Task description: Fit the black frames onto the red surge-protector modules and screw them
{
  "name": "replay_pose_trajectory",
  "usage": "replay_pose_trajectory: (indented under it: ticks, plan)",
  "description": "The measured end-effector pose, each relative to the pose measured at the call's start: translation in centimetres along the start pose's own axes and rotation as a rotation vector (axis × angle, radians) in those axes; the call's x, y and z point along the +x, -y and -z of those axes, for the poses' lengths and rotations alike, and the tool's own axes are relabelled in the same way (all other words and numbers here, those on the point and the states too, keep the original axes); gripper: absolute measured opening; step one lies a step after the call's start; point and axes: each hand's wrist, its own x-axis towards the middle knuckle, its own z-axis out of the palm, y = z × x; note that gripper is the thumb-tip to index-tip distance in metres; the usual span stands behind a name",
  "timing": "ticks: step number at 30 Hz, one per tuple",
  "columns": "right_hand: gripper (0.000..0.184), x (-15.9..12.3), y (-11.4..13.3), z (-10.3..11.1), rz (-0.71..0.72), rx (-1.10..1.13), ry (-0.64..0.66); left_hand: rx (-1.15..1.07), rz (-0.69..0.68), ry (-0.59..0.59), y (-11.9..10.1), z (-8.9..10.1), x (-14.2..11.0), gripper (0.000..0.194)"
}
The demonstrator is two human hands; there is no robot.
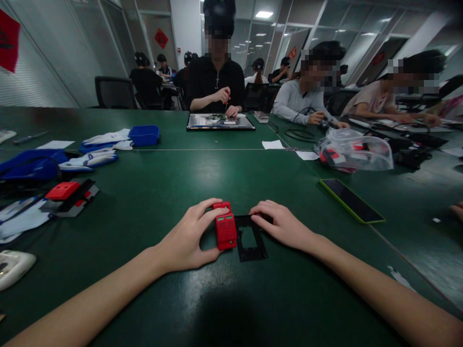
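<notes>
In the middle of the green table, my left hand is closed around a red box-shaped electrical module with two small green windows and screws at its ends. The thumb is at its near end and the fingers at its far end. Right beside the module lies a flat black rectangular frame with an irregular opening. My right hand has its thumb and bent fingers at the frame's far right corner, seemingly pinching its edge.
Left are red-and-grey modules, blue-and-white gloves, a blue tray and a white device. Right are a green-edged phone and a plastic bag of red parts. Opposite, a person works on an opened flat panel.
</notes>
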Motion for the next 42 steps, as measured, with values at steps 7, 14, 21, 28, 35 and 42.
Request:
replay_pose_trajectory:
  ticks: [7,14,21,28,35,42]
  plan:
    - [0.022,0.06,0.09,0.04,0.003,-0.009,0.005,0.005,-0.005,0.008,-0.06,0.11,0.06,0.077]
    - [0.022,0.06,-0.03,-0.02,0.009,-0.010,0.004,0.026,-0.044,0.001,-0.11,0.16,0.08,0.076]
    - [0.028,0.05,-0.08,-0.06,0.012,0.006,0.000,0.050,-0.098,-0.038,-0.17,0.16,0.05,0.071]
    - [0.030,0.04,-0.24,-0.08,0.006,0.013,-0.008,0.115,-0.181,-0.130,-0.15,-0.02,-0.02,0.068]
    - [0.028,0.00,-0.07,-0.06,0.008,0.007,-0.009,0.074,-0.161,-0.076,-0.08,0.02,0.16,0.069]
    - [0.028,0.03,-0.16,-0.17,0.015,0.003,-0.013,0.044,-0.122,-0.086,0.10,-0.14,0.03,0.069]
